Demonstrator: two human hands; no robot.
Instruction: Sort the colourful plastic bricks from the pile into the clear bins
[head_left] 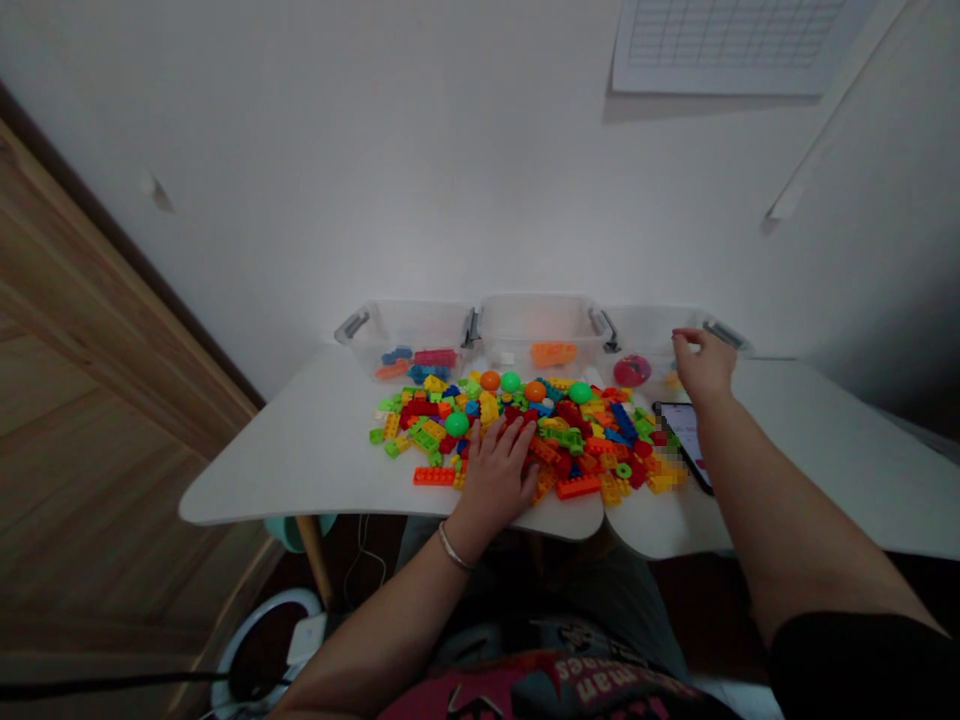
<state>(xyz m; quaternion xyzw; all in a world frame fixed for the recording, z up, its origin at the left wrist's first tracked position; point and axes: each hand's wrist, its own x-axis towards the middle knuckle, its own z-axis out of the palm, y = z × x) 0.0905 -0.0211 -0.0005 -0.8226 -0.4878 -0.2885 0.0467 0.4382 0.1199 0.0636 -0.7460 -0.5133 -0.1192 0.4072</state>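
Observation:
My left hand (501, 465) lies palm down on a heap of colourful toy building blocks (427, 432), its fingers spread over red and orange pieces. My right hand (705, 365) is raised at the front edge of the right clear plastic bin (652, 325). Its fingers are bent together in a pinch, and anything between them is too small or hidden to make out. Beneath that hand, a small yellow piece (673, 380) shows through the bin wall. A pink-red ball (631, 371) also sits in this bin. Green balls (580, 392) and orange balls (490, 380) lie among the blocks.
The middle bin (536, 315) contains an orange block (553, 354) and a small white piece. Blue, pink and orange blocks are in the left bin (416, 325). A phone (686, 440) lies under my right forearm on the white table (300, 450). Behind stands a wall.

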